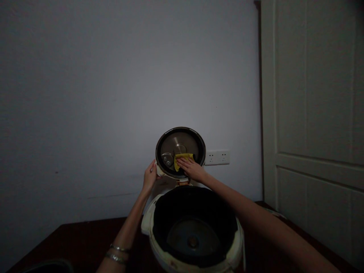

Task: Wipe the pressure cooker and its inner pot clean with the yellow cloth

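Note:
A white electric cooker point(239, 242) stands with its lid point(180, 138) raised on the hinge at the back. Its dark inside shows a round knob-like piece at the middle of the bottom, and no inner pot is seen in it. My left hand point(150, 176) grips the lid's left edge, fingers curled behind it. Against the lid's metal inner face, my right hand point(193, 170) presses a yellow cloth point(183, 156) with dark edges, low and right of the valve fittings point(167, 159).
The cooker stands on a dark red table point(93, 235) against a pale wall point(113, 94). Wall sockets point(217, 157) sit right of the lid. A panelled door point(313, 113) is at the right. A dark rounded rim point(51, 263) shows at the lower left.

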Action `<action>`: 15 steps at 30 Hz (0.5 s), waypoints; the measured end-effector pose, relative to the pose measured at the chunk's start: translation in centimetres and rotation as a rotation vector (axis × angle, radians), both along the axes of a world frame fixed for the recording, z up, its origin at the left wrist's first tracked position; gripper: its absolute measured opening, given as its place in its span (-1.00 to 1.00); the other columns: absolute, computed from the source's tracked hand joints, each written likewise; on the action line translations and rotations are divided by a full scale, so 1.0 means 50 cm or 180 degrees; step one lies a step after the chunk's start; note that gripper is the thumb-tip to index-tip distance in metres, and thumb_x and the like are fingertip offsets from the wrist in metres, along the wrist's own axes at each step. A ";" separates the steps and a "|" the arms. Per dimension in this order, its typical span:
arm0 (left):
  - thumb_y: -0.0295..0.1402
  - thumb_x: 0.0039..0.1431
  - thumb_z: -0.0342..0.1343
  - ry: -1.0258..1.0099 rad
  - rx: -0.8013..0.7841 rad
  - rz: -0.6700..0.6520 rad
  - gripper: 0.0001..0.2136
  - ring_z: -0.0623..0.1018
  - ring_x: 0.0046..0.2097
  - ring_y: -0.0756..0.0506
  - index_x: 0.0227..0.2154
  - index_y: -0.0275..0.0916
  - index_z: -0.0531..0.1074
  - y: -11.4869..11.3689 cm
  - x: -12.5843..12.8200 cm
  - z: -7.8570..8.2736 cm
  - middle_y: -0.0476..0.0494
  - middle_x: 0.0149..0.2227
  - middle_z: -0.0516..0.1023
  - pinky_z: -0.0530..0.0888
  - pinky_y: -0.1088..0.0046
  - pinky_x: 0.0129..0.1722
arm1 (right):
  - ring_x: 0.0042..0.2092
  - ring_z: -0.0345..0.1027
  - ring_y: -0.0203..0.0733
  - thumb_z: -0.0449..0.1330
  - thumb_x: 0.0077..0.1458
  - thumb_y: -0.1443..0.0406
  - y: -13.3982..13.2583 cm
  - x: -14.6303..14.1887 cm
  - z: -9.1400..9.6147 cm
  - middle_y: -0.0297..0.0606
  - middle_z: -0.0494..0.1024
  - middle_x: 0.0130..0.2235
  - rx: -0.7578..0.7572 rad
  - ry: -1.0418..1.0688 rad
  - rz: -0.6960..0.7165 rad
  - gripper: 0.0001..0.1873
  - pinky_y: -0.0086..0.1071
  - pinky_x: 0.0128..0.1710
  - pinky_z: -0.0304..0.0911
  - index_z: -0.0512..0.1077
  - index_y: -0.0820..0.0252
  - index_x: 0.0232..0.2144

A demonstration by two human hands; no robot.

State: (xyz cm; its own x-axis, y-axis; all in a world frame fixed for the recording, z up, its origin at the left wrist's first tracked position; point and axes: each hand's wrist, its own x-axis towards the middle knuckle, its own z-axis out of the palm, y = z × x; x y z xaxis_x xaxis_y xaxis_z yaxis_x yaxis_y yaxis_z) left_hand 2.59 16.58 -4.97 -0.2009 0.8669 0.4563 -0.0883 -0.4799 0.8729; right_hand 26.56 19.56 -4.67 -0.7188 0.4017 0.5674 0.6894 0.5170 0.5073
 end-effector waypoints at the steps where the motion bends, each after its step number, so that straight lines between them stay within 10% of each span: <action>1: -0.26 0.20 0.07 0.0008 0.0001 -0.0009 -0.59 0.55 -0.40 0.02 0.11 -0.19 0.35 -0.001 0.000 0.000 -0.22 -0.06 0.53 0.53 0.54 -0.56 | 0.31 -0.07 -0.08 0.09 0.08 0.41 -0.002 0.001 -0.001 -0.09 0.09 0.30 0.0007 -0.0031 0.0003 -0.30 -0.05 0.23 -0.02 0.03 0.25 0.27; 15: -0.26 0.18 0.10 -0.0103 -0.0008 0.0194 -0.61 0.53 -0.39 0.03 0.06 -0.22 0.39 0.018 0.000 -0.010 -0.15 -0.23 0.57 0.52 0.59 -0.54 | 0.31 -0.10 -0.03 0.02 0.17 0.30 0.021 -0.073 0.208 -0.17 0.05 0.32 0.0316 -0.0053 0.0049 -0.39 0.02 0.24 -0.11 0.05 0.24 0.26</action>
